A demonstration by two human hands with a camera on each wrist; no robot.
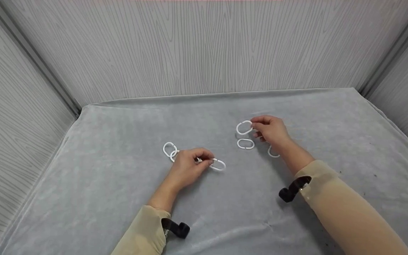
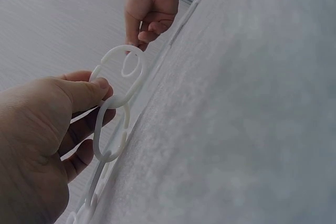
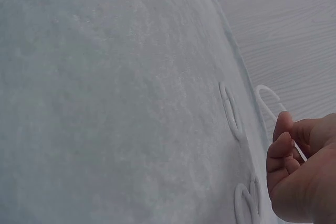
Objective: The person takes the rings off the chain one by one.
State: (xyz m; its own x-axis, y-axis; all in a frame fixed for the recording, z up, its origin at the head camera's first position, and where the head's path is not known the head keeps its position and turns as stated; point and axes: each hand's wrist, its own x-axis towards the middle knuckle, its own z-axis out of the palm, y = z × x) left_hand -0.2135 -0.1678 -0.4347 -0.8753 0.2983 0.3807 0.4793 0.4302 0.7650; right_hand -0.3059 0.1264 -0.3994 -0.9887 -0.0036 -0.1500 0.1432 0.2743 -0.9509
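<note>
Chain [image 2: 116, 102] (head view hides part) touches left hand [image 1: 190, 164].

Loose ring [image 1: 245, 139] on cloth [image 1: 83, 184], right of chain [image 1: 173, 154]

The links [image 2: 143, 69] are white, the cloth [image 1: 225, 198] grey, sleeves [image 1: 345, 202] beige, wrist mounts [image 1: 288, 194] black, walls [image 1: 204, 46] grey with darker wood-grain.

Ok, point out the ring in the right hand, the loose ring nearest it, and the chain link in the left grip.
Raised ring [image 1: 237, 128]: head view, left side of rim.
Loose ring [image 1: 245, 139]: head view, upper edge.
Chain link [image 2: 143, 74]: left wrist view, right side of rim.
</note>
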